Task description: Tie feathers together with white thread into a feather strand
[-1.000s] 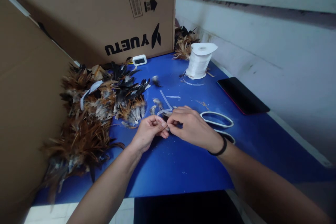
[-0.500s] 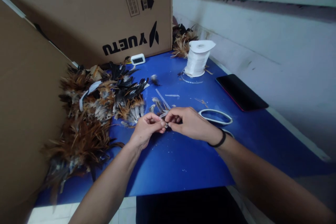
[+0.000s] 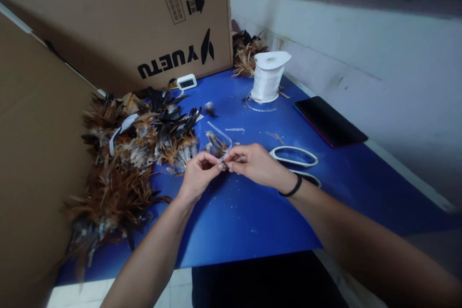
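Over the blue table, my hands meet, both closed in a pinch. My left hand (image 3: 199, 172) grips the base of a small bunch of feathers (image 3: 216, 143), whose tips point away from me. My right hand (image 3: 258, 166) pinches a thin white ribbon (image 3: 228, 138) against that base. The ribbon's free end curves up and left beyond my fingers; the exact contact point is hidden by the fingertips. White-handled scissors (image 3: 294, 156) lie just right of my right hand, partly under the wrist. Left of my left hand spreads a large pile of brown and black feathers (image 3: 119, 187).
A white ribbon spool (image 3: 269, 77) stands toward the back, with a black tablet-like device (image 3: 330, 120) to its right. A small white digital timer (image 3: 186, 82) sits near the cardboard box (image 3: 119, 14). A short ribbon piece (image 3: 234, 130) lies mid-table (image 3: 249, 221).
The ribbon, straighter before, now bends in a curve above my fingertips. My fingers have shifted slightly left at the feather base. The view has moved a little.
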The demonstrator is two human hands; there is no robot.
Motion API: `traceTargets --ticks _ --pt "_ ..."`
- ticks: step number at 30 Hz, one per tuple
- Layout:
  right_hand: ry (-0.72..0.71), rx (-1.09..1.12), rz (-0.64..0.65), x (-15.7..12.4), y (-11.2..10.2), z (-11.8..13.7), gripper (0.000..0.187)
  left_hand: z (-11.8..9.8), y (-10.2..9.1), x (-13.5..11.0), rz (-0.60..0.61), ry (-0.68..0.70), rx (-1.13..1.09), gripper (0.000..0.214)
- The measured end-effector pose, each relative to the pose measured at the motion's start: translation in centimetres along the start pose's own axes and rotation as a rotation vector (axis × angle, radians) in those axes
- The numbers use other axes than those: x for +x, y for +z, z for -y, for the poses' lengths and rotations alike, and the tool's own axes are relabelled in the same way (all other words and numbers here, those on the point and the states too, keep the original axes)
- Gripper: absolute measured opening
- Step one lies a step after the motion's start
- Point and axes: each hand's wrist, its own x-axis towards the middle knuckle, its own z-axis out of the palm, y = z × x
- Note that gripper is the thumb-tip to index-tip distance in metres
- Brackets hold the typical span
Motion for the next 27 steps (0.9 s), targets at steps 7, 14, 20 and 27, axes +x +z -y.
traceTargets --ticks 7,14,20,27 --pt "-0.011 -0.013 -0.02 0.12 0.33 -0.38 0.01 0.17 -0.14 0.32 -0.028 0.02 -0.006 0.023" --pt "-0.023 -0.107 -0.029 0.03 0.59 -0.48 0.01 -0.01 0.19 0.15 -0.043 0.036 0.02 0.02" --pt "-0.01 -0.176 -0.053 -0.04 0.6 0.08 0.011 0.17 0.34 -0.01 -0.052 0.1 0.057 0.018" --pt "0.025 -0.143 -0.048 0.17 0.74 -0.29 0.012 -0.04 0.68 -0.22 -0.092 0.148 0.047 0.019"
